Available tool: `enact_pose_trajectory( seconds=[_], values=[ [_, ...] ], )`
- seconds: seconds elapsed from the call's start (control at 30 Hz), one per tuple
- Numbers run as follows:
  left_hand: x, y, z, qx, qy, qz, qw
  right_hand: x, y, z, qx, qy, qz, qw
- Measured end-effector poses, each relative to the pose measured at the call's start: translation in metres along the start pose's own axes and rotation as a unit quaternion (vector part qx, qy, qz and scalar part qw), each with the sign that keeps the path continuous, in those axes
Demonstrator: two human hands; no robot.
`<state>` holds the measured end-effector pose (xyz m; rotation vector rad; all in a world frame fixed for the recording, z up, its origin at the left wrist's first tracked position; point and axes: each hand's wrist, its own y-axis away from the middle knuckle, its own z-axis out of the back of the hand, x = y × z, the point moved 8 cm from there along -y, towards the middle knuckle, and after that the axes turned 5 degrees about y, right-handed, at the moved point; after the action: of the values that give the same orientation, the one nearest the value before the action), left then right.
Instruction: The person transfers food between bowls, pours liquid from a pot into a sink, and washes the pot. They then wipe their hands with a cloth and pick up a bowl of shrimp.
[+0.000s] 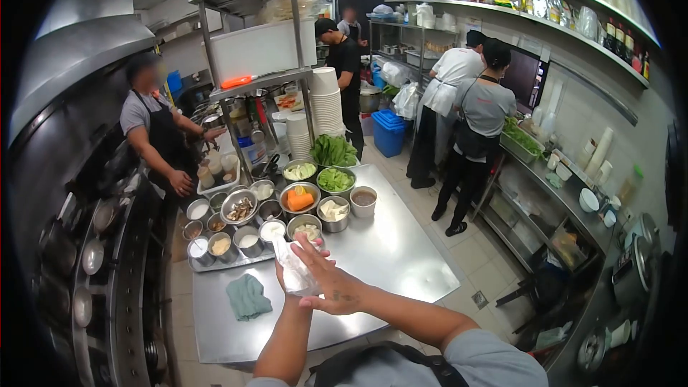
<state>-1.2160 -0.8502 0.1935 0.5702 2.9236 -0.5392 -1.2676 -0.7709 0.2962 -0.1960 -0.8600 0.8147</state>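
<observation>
A crumpled white sheet, like a paper towel or thin cloth [296,269], is between my two hands above the steel table [373,258]. My left hand [281,276] is behind it and bears it, with its fingers mostly hidden. Across the front lies my right hand [334,288], its fingers stretched out and touching the white sheet. Just beyond the hands stand metal containers, among them one with pale slices [309,231] and one with white contents [272,230]. A folded green cloth [248,297] rests on the table to the left.
Containers of carrots [299,199], mushrooms [239,206] and lettuce [335,180] crowd the table's far end, beside stacked white tubs [326,104]. A person in an apron [161,129] works at left. Two people [481,100] face the right counter. A blue bin [388,132] stands on the floor.
</observation>
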Motion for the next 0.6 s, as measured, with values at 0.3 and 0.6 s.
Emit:
enact_pose_trajectory(
  seconds=[0.3, 0.6],
  values=[
    [0.063, -0.018, 0.011, 0.042, -0.004, 0.038, 0.998, 0.053, -0.014, 0.024, -0.033, -0.302, 0.104, 0.947],
    [0.174, 0.04, -0.087, 0.082, -0.109, 0.286, 0.948, 0.078, -0.031, 0.113, -0.103, -0.735, 0.176, 0.646]
  ],
)
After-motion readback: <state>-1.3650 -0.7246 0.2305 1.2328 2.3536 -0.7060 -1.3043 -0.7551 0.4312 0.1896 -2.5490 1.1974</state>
